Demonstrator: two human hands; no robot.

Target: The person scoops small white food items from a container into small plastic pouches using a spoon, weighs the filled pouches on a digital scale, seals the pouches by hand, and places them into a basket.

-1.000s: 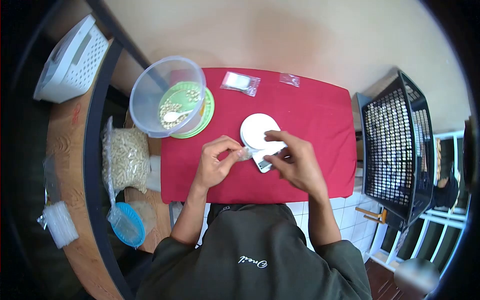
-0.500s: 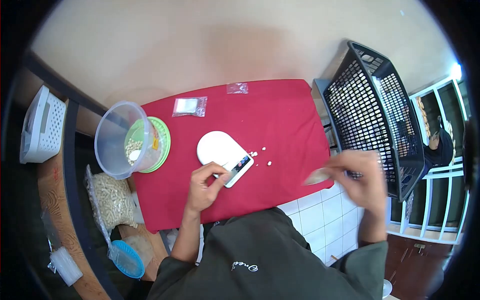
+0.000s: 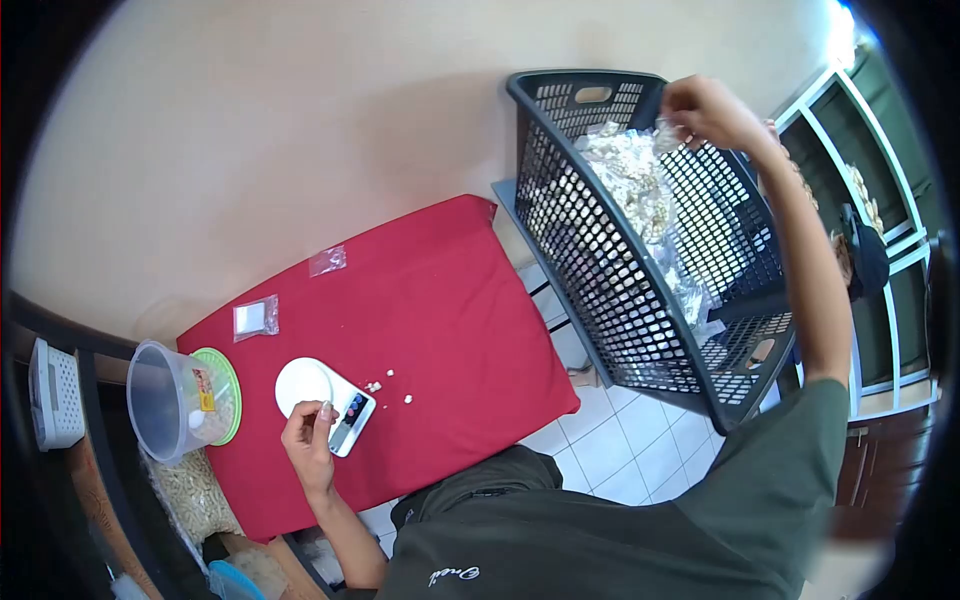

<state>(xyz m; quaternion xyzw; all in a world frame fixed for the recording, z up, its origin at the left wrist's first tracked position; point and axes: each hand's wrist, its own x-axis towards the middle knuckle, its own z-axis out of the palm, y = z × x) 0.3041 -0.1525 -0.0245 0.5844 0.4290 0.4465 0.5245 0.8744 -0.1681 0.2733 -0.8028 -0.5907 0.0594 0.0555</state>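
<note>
Over the far rim of a dark plastic basket (image 3: 640, 300), my right hand (image 3: 712, 112) pinches a small clear packet (image 3: 667, 136) with pale contents. Many similar packets (image 3: 632, 180) are heaped inside the basket below it. My left hand (image 3: 310, 440) is at the near edge of a white kitchen scale (image 3: 303, 385), with thumb and forefinger pressed together; something small shows at the fingertips, too small to name. Several pale crumbs (image 3: 374, 386) lie beside the scale on the red cloth (image 3: 450, 330).
A clear tub (image 3: 160, 405) with a green lid (image 3: 228, 385) stands at the table's left end. Two clear plastic bags (image 3: 256, 318) (image 3: 328, 261) lie near the back edge. A large bag of pale pieces (image 3: 195, 495) is at lower left. Another person's dark cap (image 3: 868, 255) shows at right.
The view has turned right. My right hand has moved from beside the scale, across the table and over the basket, with the packet in it. My left hand has stayed by the scale.
</note>
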